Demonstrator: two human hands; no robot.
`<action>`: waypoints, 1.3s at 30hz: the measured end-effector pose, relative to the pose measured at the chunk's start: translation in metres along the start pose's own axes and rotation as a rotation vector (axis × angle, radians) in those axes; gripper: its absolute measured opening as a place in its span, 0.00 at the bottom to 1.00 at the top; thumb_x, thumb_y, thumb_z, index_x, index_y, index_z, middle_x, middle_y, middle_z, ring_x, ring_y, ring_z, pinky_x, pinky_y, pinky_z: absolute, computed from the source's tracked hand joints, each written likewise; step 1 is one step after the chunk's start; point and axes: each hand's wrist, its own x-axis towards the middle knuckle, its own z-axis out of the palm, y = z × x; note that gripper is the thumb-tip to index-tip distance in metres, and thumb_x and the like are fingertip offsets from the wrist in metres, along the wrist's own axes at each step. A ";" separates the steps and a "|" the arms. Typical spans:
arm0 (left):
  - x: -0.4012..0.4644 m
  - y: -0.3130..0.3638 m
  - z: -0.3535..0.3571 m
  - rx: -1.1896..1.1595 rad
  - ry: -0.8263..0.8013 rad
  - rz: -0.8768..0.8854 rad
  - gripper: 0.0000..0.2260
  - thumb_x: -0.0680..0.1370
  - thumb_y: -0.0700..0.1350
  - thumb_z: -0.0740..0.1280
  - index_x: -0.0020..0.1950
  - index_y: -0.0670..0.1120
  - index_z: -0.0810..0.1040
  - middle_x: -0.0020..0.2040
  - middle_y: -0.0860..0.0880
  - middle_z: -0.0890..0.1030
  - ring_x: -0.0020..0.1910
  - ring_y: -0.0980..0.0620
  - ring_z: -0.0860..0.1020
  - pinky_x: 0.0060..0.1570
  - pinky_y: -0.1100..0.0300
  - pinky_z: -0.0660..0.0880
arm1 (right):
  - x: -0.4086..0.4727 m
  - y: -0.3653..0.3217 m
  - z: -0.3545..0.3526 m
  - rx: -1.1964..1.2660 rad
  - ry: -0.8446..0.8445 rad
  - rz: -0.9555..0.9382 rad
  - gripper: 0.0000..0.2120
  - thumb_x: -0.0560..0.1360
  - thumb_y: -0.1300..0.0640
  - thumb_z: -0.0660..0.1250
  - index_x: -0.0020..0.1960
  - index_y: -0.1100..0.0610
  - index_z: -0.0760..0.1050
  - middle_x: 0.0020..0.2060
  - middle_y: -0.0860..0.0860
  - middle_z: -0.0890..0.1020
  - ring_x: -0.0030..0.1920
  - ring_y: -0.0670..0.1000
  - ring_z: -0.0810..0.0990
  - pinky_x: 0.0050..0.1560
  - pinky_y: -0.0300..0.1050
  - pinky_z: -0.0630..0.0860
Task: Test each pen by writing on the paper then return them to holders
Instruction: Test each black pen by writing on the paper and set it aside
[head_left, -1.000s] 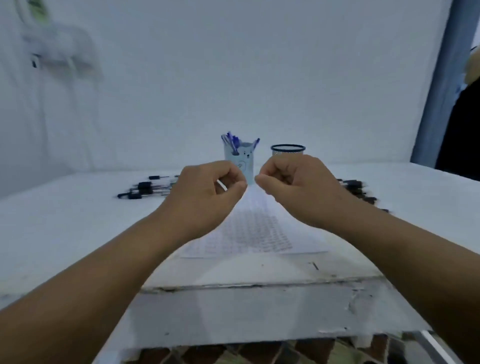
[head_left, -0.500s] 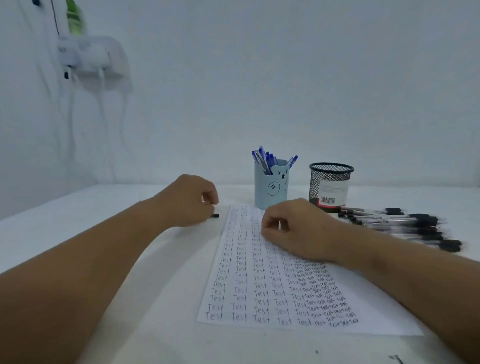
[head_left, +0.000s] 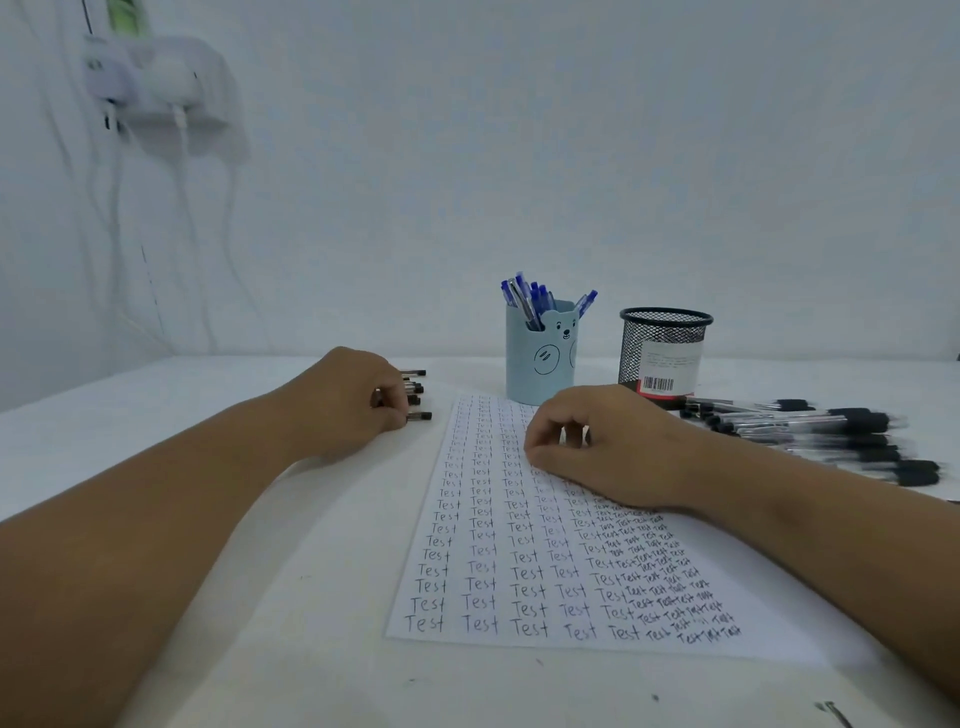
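Note:
A sheet of paper (head_left: 519, 551) covered with rows of the word "Test" lies in the middle of the white table (head_left: 311, 649). My right hand (head_left: 602, 447) rests on its upper part, fingers loosely curled, holding nothing. My left hand (head_left: 348, 405) lies over a small pile of black pens (head_left: 414, 387) left of the paper. Its fingers curl round the nearest black pen (head_left: 420, 415), whose end sticks out past them. Behind the paper stand a light blue bear holder (head_left: 540, 364) with several blue pens (head_left: 524, 299) and a black mesh holder (head_left: 662, 353) that shows no pens.
A larger heap of black pens (head_left: 831, 431) lies on the table right of the mesh holder. A white wall-mounted box with hanging cables (head_left: 156, 83) is at the upper left. A small dark scrap (head_left: 831, 709) lies near the table's front right.
Both hands came down from in front of me onto the table. The left hand settled on the pens at the left, and more pen ends now show beside it. The right hand stays on the paper.

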 end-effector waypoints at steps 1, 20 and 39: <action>-0.001 0.001 0.001 0.008 0.008 0.008 0.05 0.76 0.44 0.72 0.41 0.53 0.82 0.45 0.58 0.81 0.48 0.59 0.77 0.46 0.68 0.70 | 0.000 0.000 0.000 0.001 -0.001 0.000 0.01 0.77 0.51 0.71 0.47 0.45 0.82 0.44 0.40 0.82 0.43 0.42 0.78 0.45 0.33 0.75; -0.009 0.022 0.005 -0.246 0.235 0.030 0.14 0.85 0.40 0.55 0.46 0.57 0.72 0.40 0.52 0.82 0.33 0.58 0.75 0.36 0.63 0.71 | -0.002 0.002 -0.002 0.038 -0.016 0.014 0.02 0.77 0.50 0.72 0.48 0.45 0.83 0.45 0.40 0.83 0.44 0.42 0.79 0.45 0.33 0.75; -0.016 0.060 -0.021 -2.020 0.492 -0.289 0.01 0.64 0.42 0.53 0.33 0.47 0.63 0.28 0.51 0.57 0.24 0.52 0.55 0.28 0.64 0.60 | -0.002 0.003 -0.001 0.036 -0.006 0.028 0.02 0.77 0.50 0.72 0.48 0.45 0.83 0.44 0.40 0.83 0.44 0.41 0.79 0.43 0.31 0.74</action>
